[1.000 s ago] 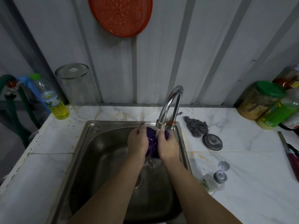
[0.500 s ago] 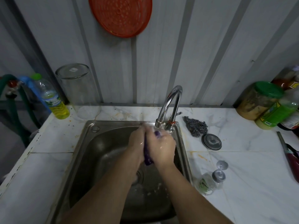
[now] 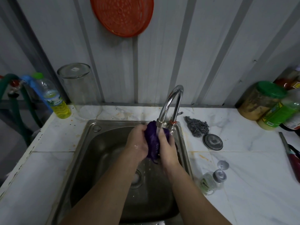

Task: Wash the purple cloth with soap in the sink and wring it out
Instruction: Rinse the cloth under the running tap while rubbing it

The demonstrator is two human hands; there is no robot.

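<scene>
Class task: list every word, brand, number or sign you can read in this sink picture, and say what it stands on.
None can be read.
Yellow-liquid bottle: label too blurred.
Small toppled bottle: green label, too small.
Green bottle: print blurred.
Upturned glass: sticker unreadable.

A deep purple cloth (image 3: 151, 142) shows between two hands over a dull steel-grey sink (image 3: 90, 143); the tap (image 3: 170, 104) is bright chrome with a small red ring at its base; the counter (image 3: 243, 159) is white marble-veined tile flecked with orange stains; an orange-red round strainer (image 3: 121, 15) with a moulded ringed pattern hangs on pale grey ribbed wall panels; a clear bottle (image 3: 55, 101) holds yellow liquid under a green cap; a brownish jar (image 3: 259, 99) wears a green lid; the scourer (image 3: 197, 127) is silver-grey.
</scene>
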